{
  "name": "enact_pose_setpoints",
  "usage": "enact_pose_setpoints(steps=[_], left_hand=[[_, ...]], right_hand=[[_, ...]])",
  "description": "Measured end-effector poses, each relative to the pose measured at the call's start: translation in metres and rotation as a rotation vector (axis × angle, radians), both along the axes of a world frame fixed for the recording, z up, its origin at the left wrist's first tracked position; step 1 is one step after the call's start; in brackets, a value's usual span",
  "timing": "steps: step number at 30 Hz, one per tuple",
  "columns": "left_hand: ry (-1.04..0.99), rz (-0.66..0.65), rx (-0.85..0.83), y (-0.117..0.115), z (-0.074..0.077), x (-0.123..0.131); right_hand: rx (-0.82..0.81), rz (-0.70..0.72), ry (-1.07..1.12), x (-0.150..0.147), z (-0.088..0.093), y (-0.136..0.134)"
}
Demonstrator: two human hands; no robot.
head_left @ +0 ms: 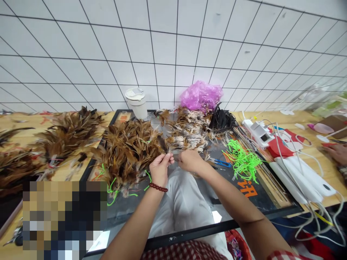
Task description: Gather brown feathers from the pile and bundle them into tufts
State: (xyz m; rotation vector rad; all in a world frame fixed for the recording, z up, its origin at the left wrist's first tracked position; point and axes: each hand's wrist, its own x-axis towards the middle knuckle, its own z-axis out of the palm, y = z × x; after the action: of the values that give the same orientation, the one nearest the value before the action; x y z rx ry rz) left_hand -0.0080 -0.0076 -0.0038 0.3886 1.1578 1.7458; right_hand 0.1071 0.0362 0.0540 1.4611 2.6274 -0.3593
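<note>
— White tiled wall (162,43), glass-topped bench (127,213). Brown feather heap (127,151) left of centre. Left hand (159,168): fingertips pinched shut on a small feather (175,156), mostly hidden, just over the glass.
— Right hand (191,161)?
— Curled closed, nipping the same feather's other end. Weightless, soft, bends easily; I'd judge the quill the place to grip.

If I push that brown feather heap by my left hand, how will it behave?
Probably very light: the brown feather heap is loose, fluffy plumes, so a push may scatter it rather than slide it whole. Likely floppy, as thin plumes splay every way. Green cords tangled in it might drag along.
</note>
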Motion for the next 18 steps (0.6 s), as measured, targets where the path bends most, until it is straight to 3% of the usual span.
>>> enact_pose_setpoints(steps=[4,8,10,13,18], left_hand=[[0.021,-0.039,-0.013,-0.001,0.001,-0.001],[0.01,-0.109,0.014,-0.003,0.004,-0.002],[-0.085,-0.239,0.03,-0.008,0.009,0.0],[-0.295,-0.58,-0.023,-0.018,0.017,0.007],[-0.487,-0.939,-0.051,-0.03,0.023,0.024]], right_hand=[[-0.07,-0.022,0.247,0.044,0.016,-0.005],[-0.289,-0.095,0.453,0.102,0.031,-0.019],[-0.304,-0.141,0.475,0.118,0.028,-0.025],[-0.346,-0.205,0.724,0.119,0.016,-0.029],[-0.822,-0.149,1.23,0.087,0.001,-0.026]])
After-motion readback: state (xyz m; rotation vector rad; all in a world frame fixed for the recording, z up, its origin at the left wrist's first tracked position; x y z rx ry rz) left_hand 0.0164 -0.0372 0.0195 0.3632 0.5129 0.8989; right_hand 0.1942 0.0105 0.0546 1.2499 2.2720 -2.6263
